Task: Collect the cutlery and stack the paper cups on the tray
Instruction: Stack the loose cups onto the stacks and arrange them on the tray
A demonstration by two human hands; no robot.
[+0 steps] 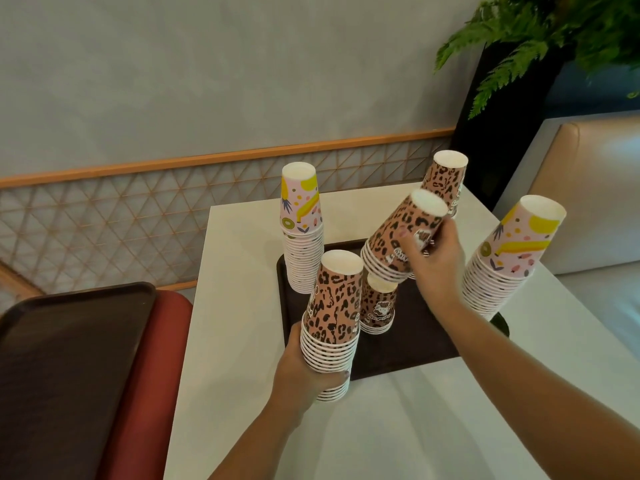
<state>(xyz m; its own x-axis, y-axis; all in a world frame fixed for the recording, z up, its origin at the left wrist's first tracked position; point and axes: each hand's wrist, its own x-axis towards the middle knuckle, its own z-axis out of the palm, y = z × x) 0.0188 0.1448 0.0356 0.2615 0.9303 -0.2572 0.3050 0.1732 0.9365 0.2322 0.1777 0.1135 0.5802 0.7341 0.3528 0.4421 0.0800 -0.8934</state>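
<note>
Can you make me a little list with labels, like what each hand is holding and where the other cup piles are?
left hand: grips a leopard stack
right hand: holds a tilted leopard stack
short leopard stack: upright on the tray
tray: dark, on the white table
fruit stacks: one at far left, one at right
cutlery: none in view

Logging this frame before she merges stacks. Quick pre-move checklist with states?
1. Left hand grips the near leopard stack: ok.
2. Right hand holds the tilted leopard stack: ok.
3. Short stack upright on the tray: ok.
4. All stacks on the tray: not ok, the right fruit stack looks to be off it.
5. Cutlery collected: cannot tell, none visible.
</note>
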